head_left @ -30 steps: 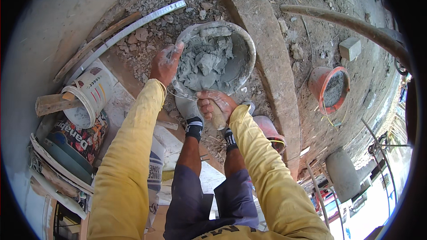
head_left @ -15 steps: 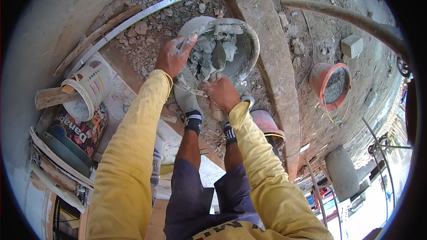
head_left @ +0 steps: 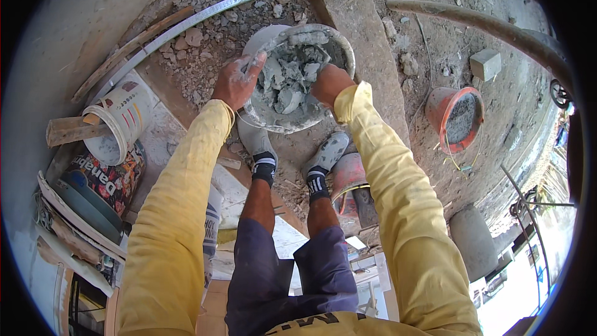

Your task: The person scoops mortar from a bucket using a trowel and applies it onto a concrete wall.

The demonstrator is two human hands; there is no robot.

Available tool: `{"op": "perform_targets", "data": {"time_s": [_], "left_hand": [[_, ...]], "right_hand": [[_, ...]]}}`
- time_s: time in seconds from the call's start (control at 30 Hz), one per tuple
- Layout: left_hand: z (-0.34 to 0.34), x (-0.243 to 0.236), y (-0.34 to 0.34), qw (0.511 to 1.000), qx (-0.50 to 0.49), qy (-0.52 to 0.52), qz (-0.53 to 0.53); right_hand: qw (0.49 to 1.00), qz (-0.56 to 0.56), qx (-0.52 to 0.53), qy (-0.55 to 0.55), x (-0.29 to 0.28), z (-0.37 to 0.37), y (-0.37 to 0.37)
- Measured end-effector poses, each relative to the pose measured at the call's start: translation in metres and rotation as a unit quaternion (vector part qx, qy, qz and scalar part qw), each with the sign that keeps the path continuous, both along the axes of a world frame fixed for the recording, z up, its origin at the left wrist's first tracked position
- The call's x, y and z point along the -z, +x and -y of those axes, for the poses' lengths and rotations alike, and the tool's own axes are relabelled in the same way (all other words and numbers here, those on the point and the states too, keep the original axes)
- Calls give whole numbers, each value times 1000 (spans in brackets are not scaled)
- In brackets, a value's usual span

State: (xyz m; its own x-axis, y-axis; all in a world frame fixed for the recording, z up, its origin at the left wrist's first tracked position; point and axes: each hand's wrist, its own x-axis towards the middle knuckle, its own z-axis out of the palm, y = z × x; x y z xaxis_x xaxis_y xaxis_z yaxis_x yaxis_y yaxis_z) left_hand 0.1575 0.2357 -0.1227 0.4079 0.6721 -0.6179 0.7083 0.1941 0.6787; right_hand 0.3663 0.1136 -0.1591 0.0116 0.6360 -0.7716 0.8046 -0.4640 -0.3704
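Observation:
A mud-crusted bucket point(head_left: 342, 48) of lumpy grey mortar point(head_left: 287, 73) sits between and beyond my feet. My left hand point(head_left: 239, 81) grips its left rim, fingers closed. My right hand point(head_left: 331, 84) is closed inside the right part of the bucket, on the trowel, which is mostly hidden by the hand and mortar. A wire handle hangs along the bucket's near side.
A red bucket point(head_left: 444, 106) with grey material stands right; another point(head_left: 345, 171) is behind my right foot. At left are a white pail point(head_left: 127, 112) with wood, curved strips point(head_left: 186, 25) and stacked containers. A pole point(head_left: 472, 18), concrete block point(head_left: 485, 65) and rubble lie ahead.
My right hand has moved up and right from below the bucket's near rim into the bucket. The trowel blade seen half a second ago is now mostly hidden in the mortar.

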Motion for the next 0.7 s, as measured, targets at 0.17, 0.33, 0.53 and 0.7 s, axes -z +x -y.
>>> {"op": "perform_targets", "data": {"time_s": [0.17, 0.33, 0.53, 0.7], "left_hand": [[-13, -7, 10, 999, 9, 11, -35], [-19, -10, 7, 997, 0, -22, -75], [-14, -11, 6, 995, 4, -82, -61], [-15, 13, -38, 999, -40, 12, -20]], "right_hand": [[999, 36, -37, -16, -49, -56, -59], [966, 125, -175, 145, -63, -15, -68], [981, -25, -177, -71, -84, 17, -34], [995, -100, -9, -30, -85, 66, -3]]}}
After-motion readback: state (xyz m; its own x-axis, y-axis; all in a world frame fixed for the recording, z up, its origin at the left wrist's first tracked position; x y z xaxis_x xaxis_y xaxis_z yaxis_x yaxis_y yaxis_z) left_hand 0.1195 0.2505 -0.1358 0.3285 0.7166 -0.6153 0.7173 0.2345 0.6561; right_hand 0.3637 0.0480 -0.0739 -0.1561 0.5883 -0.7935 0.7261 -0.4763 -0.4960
